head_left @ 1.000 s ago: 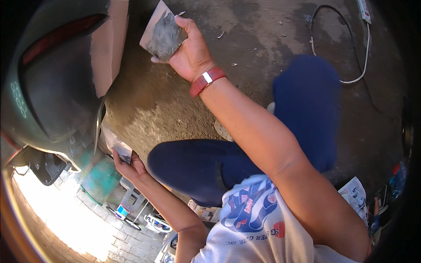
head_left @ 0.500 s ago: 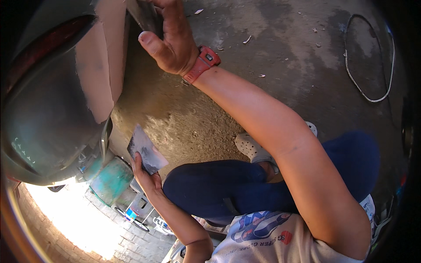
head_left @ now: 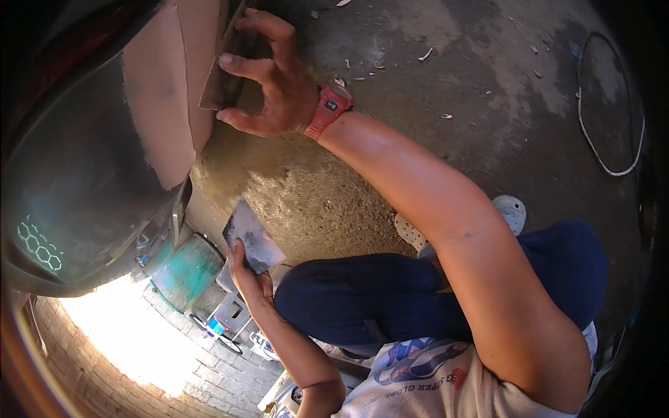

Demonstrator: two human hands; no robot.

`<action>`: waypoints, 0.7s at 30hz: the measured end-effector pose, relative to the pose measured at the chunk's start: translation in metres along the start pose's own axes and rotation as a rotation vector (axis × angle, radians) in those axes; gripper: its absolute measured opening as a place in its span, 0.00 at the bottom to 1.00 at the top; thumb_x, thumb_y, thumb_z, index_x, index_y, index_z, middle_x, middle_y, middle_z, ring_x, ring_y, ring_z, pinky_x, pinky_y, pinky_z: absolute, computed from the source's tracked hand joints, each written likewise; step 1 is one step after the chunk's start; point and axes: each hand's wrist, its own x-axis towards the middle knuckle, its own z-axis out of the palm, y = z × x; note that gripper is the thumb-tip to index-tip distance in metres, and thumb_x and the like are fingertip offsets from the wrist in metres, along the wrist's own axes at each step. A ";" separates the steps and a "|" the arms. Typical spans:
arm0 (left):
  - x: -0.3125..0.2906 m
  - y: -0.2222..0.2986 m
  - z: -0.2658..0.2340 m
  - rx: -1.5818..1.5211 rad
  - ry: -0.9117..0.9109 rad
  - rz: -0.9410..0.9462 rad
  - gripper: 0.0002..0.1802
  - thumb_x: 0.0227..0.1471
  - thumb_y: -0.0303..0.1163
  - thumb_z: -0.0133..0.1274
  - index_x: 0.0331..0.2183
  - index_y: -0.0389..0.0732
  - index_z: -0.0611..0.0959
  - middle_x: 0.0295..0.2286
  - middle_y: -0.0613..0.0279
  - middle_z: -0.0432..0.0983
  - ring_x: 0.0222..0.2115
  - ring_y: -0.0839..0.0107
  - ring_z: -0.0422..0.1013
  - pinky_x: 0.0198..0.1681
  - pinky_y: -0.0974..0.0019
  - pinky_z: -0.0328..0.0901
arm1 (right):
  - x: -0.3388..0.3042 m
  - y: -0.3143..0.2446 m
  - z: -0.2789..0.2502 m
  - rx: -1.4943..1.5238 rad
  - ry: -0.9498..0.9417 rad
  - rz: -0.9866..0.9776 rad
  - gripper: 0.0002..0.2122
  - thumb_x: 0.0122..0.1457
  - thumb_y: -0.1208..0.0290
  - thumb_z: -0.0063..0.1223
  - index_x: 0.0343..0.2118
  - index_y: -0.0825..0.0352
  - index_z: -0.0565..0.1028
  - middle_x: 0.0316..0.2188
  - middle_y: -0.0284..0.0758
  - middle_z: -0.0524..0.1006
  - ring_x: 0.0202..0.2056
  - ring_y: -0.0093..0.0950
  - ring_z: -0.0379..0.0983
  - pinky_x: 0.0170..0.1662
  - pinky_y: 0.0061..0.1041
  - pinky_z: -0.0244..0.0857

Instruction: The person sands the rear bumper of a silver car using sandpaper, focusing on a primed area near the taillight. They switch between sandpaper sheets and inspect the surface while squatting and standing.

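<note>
My right hand (head_left: 275, 83), with a red watch at the wrist, grips a thin, flat, dark putty spreader (head_left: 226, 76) between thumb and fingers. The spreader's tan edge is beside the pinkish-tan filler patch (head_left: 164, 90) on a dark car body panel (head_left: 83, 153); whether it touches cannot be made out. Lower down, my left hand (head_left: 249, 275) holds a flat mixing plate (head_left: 252, 237) by its lower edge, thumb on top. Grey and pale pink smears cover the plate, which sits close to my bent knee.
A red tail light (head_left: 83, 49) curves along the panel above the filler. Below the car stand a green drum (head_left: 187, 272) and a small wheeled thing (head_left: 226, 324) on sunlit paving. A looped cable (head_left: 582, 104) lies on the rough floor (head_left: 446, 83) at right, near scattered pale scraps.
My right hand has come down along the panel's edge, bringing the spreader more fully into view. My left hand still holds the plate; the whole view has shifted slightly.
</note>
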 end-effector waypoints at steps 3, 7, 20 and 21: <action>0.000 -0.001 -0.001 0.003 0.003 0.011 0.29 0.67 0.36 0.57 0.65 0.38 0.73 0.56 0.55 0.77 0.55 0.61 0.76 0.59 0.55 0.73 | -0.011 0.002 0.004 0.004 -0.022 -0.004 0.37 0.48 0.51 0.77 0.61 0.46 0.69 0.63 0.48 0.62 0.65 0.54 0.59 0.65 0.56 0.60; 0.000 0.000 -0.001 0.012 -0.014 0.021 0.29 0.67 0.36 0.57 0.65 0.38 0.72 0.56 0.55 0.77 0.55 0.61 0.76 0.59 0.55 0.73 | -0.024 -0.001 0.007 -0.001 -0.044 0.000 0.38 0.47 0.52 0.78 0.62 0.45 0.69 0.63 0.48 0.63 0.65 0.54 0.59 0.66 0.55 0.59; 0.001 -0.001 0.000 0.018 -0.045 0.032 0.29 0.67 0.35 0.57 0.64 0.38 0.73 0.55 0.56 0.78 0.54 0.62 0.77 0.57 0.55 0.74 | -0.061 -0.023 0.020 -0.028 -0.144 0.107 0.37 0.47 0.55 0.79 0.60 0.46 0.69 0.63 0.48 0.61 0.66 0.54 0.58 0.66 0.56 0.59; 0.001 -0.001 0.000 0.023 -0.034 0.024 0.29 0.67 0.35 0.57 0.64 0.38 0.73 0.55 0.56 0.78 0.54 0.62 0.77 0.57 0.55 0.74 | -0.064 -0.025 0.020 -0.026 -0.172 0.103 0.37 0.47 0.56 0.79 0.60 0.46 0.69 0.63 0.48 0.61 0.66 0.54 0.58 0.66 0.57 0.59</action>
